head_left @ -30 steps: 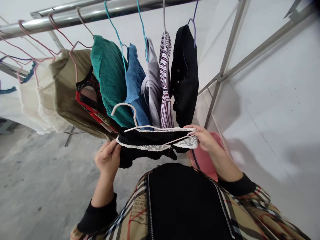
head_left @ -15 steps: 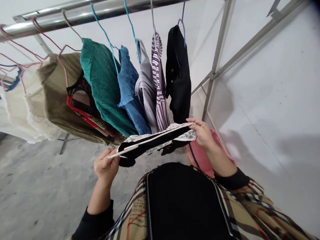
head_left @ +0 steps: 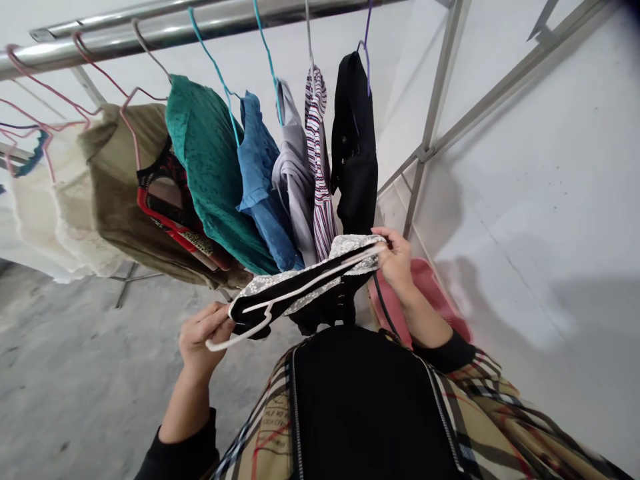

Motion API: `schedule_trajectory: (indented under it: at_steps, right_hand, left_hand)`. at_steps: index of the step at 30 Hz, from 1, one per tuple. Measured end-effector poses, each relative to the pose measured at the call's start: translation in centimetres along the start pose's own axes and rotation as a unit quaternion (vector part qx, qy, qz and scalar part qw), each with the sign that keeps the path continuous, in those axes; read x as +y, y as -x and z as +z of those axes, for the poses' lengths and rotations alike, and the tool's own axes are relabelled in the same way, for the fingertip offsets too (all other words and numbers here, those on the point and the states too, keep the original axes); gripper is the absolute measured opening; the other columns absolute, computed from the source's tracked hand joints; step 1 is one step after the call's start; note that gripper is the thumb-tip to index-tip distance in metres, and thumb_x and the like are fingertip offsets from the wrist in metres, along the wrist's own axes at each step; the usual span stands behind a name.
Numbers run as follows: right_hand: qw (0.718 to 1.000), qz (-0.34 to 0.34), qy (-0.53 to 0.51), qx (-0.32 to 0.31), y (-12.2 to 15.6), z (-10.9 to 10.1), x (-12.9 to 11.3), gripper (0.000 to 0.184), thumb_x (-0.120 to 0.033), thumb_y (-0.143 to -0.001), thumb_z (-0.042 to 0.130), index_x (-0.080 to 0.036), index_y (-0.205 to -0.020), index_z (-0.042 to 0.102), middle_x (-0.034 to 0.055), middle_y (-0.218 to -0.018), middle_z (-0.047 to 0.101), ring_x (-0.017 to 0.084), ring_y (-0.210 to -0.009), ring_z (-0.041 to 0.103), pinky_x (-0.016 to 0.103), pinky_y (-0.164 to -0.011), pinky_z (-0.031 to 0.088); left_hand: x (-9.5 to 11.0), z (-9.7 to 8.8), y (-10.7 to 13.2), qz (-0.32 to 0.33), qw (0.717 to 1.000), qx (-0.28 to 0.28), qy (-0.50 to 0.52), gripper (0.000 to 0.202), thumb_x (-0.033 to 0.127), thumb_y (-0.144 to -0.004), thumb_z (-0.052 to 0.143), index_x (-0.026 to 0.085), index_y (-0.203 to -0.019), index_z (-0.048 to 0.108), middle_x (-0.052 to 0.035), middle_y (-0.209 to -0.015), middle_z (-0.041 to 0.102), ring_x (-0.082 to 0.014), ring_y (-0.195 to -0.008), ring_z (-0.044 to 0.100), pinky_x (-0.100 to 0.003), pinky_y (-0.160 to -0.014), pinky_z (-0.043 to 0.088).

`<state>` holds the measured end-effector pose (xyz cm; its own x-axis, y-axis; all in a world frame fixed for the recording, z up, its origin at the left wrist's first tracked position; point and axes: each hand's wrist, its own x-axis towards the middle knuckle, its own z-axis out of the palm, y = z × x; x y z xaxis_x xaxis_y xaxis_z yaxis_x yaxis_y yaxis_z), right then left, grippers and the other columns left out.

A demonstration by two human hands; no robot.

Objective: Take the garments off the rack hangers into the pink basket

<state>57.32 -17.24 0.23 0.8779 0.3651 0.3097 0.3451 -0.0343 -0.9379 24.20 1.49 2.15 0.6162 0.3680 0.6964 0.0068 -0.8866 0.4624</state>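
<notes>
I hold a black garment with white lace trim stretched between both hands, with a white hanger lying along it. My left hand is closed on the garment's left end beside the hanger's lower end. At the right end, my right hand pinches the lace edge and the hanger's tip. The garment slopes down to the left, just below the clothes hanging on the rail.
A steel rail overhead carries several hung clothes: cream lace, olive, green, blue, grey, striped and black. A pink basin sits by the white wall on the right. Metal frame bars slant beside it. Grey concrete floor lies at left.
The hanger has turned over: its hook no longer stands above the garment. The garment has tilted down to the left, my left hand dropping and my right hand rising slightly.
</notes>
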Motion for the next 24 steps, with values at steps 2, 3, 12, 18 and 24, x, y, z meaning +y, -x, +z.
schedule_trajectory:
  at_steps: [2, 3, 12, 18, 24]
  right_hand:
    - [1.0, 0.018, -0.016, -0.004, 0.1, 0.1, 0.0, 0.025, -0.021, -0.072, 0.055, -0.019, -0.092, 0.07, 0.003, -0.086, 0.068, 0.016, -0.074, 0.059, 0.032, -0.072, 0.048]
    - [0.999, 0.035, -0.028, -0.008, 0.1, 0.2, 0.0, 0.025, -0.022, -0.072, 0.056, -0.019, -0.093, 0.07, 0.0025, -0.084, 0.068, 0.016, -0.071, 0.058, 0.031, -0.07, 0.048]
    - [0.996, -0.006, 0.046, -0.075, 1.0, -0.1, -0.5, 0.035, -0.015, -0.069, 0.049, -0.019, -0.096, 0.071, 0.0023, -0.084, 0.067, 0.016, -0.072, 0.059, 0.031, -0.072, 0.048]
    - [0.985, -0.059, 0.091, -0.13, 1.7, -0.7, -1.4, 0.038, -0.012, -0.07, 0.045, -0.021, -0.097, 0.071, 0.0033, -0.094, 0.07, 0.018, -0.088, 0.064, 0.034, -0.084, 0.048]
    - [0.995, 0.009, 0.054, -0.085, 1.0, -0.7, -1.8, 0.036, -0.015, -0.069, 0.046, -0.019, -0.094, 0.071, 0.0023, -0.083, 0.07, 0.016, -0.073, 0.062, 0.031, -0.074, 0.049]
  left_hand:
    - [-0.3, 0.0, 0.4, -0.005, 1.0, 0.006, 0.005, 0.009, 0.013, -0.082, 0.061, 0.017, -0.077, 0.067, 0.0005, -0.065, 0.064, -0.007, -0.05, 0.056, -0.016, -0.046, 0.04]
    - [-0.5, 0.1, 0.7, -0.007, 1.0, 0.025, -0.001, 0.007, 0.013, -0.081, 0.063, 0.017, -0.078, 0.067, 0.0009, -0.065, 0.064, -0.0071, -0.051, 0.056, -0.016, -0.047, 0.041]
    - [-1.1, 0.6, 1.4, -0.104, 0.978, 0.14, -0.116, 0.007, 0.023, -0.082, 0.066, 0.019, -0.082, 0.072, 0.0021, -0.063, 0.062, -0.008, -0.053, 0.056, -0.019, -0.052, 0.043]
    - [-1.4, 1.0, 0.6, -0.117, 0.968, 0.18, -0.131, 0.009, 0.026, -0.082, 0.067, 0.019, -0.082, 0.073, 0.004, -0.057, 0.054, -0.0069, -0.048, 0.048, -0.02, -0.05, 0.038]
    - [-2.4, 1.3, 1.6, -0.048, 0.976, 0.146, -0.154, 0.008, 0.022, -0.082, 0.067, 0.019, -0.083, 0.074, -0.0007, -0.066, 0.063, -0.0097, -0.056, 0.057, -0.021, -0.054, 0.042]
